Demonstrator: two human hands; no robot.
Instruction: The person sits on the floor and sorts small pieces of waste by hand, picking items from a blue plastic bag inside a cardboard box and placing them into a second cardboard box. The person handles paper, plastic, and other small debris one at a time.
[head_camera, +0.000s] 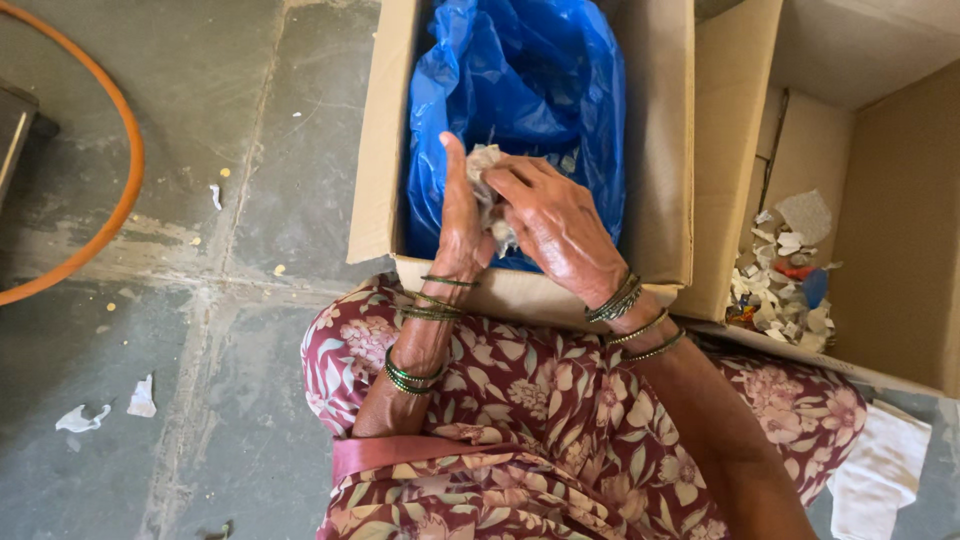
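So the thing in hand is a small crumpled wad of pale paper (490, 195), whitish-grey and wrinkly, mostly hidden between the palms. Its long axis runs roughly near-to-far, with one ragged end poking out on the far side and the other toward the person's lap. It sits right over the near edge of the blue plastic bag (530, 80).

The left hand (460, 215) stands edge-up, fingers mostly straight and pointing away, pressed flat against the wad's left side. The right hand (555, 220) is curled over it from the right, fingers bent and pinching the paper.

The bag lines a cardboard box (665, 150) just beyond the knees. To the right is a second open box (900, 230) with paper scraps (785, 285) piled in its bottom. A few torn bits (85, 415) lie on the grey stone floor (230, 200) to the left, and a white cloth (880, 470) sits near right.
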